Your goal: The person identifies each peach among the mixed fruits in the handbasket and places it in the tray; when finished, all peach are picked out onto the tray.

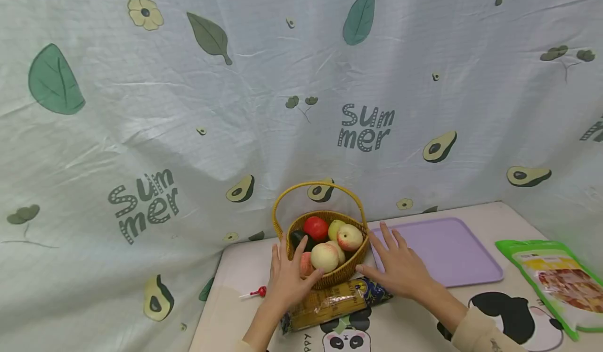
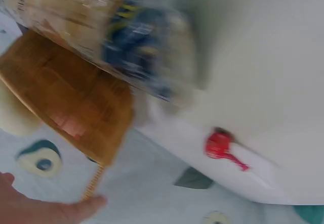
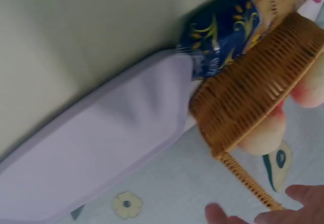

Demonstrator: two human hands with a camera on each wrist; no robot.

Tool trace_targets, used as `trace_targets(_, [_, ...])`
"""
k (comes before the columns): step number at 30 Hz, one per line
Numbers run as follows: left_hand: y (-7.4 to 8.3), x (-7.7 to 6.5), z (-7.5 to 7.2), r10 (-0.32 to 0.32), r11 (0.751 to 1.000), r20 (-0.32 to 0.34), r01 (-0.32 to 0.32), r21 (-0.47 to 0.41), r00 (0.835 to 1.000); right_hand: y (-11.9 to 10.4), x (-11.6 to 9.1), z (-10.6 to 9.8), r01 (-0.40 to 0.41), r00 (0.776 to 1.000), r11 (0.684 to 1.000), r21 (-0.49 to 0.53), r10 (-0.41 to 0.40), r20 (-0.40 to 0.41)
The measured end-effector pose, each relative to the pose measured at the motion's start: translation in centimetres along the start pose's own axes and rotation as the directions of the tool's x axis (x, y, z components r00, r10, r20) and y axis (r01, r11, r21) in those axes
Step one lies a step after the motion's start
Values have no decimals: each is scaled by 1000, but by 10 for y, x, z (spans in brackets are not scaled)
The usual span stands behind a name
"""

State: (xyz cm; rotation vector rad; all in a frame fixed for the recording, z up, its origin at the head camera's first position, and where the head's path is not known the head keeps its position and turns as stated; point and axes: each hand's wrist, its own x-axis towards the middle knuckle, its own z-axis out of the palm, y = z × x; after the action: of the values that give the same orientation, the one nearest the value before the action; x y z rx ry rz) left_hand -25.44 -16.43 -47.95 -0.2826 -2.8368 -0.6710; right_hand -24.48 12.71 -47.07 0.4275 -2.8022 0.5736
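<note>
A brown wicker basket [image 1: 346, 273] with a tall arched handle [image 1: 316, 183] holds several fruits, among them a red one [image 1: 316, 228], a pale peach [image 1: 324, 258] and a dark green one [image 1: 302, 240]. My left hand [image 1: 288, 280] is at the basket's left front, fingers spread and overlapping its side in the head view. On the other side my right hand [image 1: 400, 265] spreads its fingers by the right rim, holding nothing. Between the hands, in front of the basket, lies a clear packet of long yellow pasta sticks [image 1: 330, 304] with dark blue ends.
A purple tray [image 1: 438, 250] lies to the right of the basket, partly behind my right hand. Farther right is a green-edged food bag [image 1: 560, 284]. A red lollipop [image 1: 260, 291] lies left of my left hand. A printed curtain [image 1: 264, 132] hangs behind the table.
</note>
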Motion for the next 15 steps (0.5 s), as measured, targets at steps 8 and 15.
trace_targets(8, [-48,0,-8,-40,936,124,81,-343,992,-32,19,3,-30,993,960,278,-3,116])
trace_targets(15, [-70,8,4,20,842,185,83,-534,982,-52,39,14,-11,984,904,427,-67,168])
